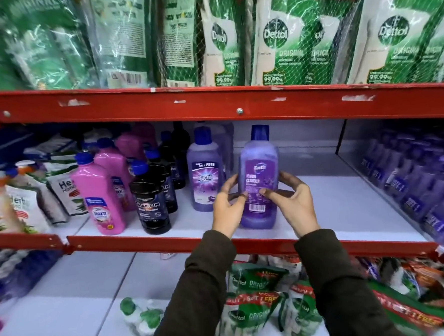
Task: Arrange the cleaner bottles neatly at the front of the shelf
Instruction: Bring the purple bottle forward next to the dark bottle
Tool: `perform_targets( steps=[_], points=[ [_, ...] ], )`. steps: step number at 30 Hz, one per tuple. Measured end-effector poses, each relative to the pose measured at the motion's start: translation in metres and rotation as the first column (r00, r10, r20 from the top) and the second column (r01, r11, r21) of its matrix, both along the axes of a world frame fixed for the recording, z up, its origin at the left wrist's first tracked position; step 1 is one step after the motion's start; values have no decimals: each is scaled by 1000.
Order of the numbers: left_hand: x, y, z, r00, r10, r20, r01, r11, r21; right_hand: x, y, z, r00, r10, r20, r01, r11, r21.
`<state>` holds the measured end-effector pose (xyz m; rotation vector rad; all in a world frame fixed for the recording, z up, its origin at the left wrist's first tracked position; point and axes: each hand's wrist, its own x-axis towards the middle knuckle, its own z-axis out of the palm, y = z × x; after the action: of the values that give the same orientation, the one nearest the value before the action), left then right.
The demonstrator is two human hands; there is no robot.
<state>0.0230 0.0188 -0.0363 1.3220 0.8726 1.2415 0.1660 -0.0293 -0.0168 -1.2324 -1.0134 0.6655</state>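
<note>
We face a red metal shelving unit [212,106] with white shelf boards; its top tier is packed with green and white Dettol refill pouches under white netting [280,42], the largest things in view; at the far right of the middle tier a blurred block of purple buy-one-get-one packs [419,181] leans along the side; on the bottom tier more netted Dettol pouches [261,311] lie in a heap. On the middle tier, left of centre, stand a pink plastic cleaner bottle with a blue cap [101,196], more pink ones behind it, a black Bactin bottle [151,203] at the front with dark bottles in a row behind, and a purple Bactin bottle with a FREE label [204,171] set further back; herbal handwash pouches [61,195] lean at the far left. The white board to the right of our bottle is bare up to the purple packs. Between our hands is the translucent purple Bactin floor cleaner bottle with a blue cap [259,176], upright, label toward us, its base at or just above the front edge of the middle shelf; we cannot tell whether it touches. Both arms reach up in dark sleeves; our left hand [228,206] is wrapped on the bottle's left side, thumb on the label; our right hand [293,202] clasps the right side, fingers curled behind.
</note>
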Motion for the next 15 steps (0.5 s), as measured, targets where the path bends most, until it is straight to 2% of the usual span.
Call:
perform_targets(
  steps=[4, 9, 15],
  points=[
    [-50, 1, -5, 995, 96, 17, -97, 993, 61, -47, 14, -3, 994, 57, 95, -62, 997, 47],
    [-98, 5, -15, 986, 165, 0, -165, 986, 39, -93, 25, -16, 989, 112, 99, -120, 990, 74],
    [-118, 12, -23, 991, 126, -46, -121, 988, 92, -112, 27, -24, 991, 115, 69, -121, 988, 99]
  ],
)
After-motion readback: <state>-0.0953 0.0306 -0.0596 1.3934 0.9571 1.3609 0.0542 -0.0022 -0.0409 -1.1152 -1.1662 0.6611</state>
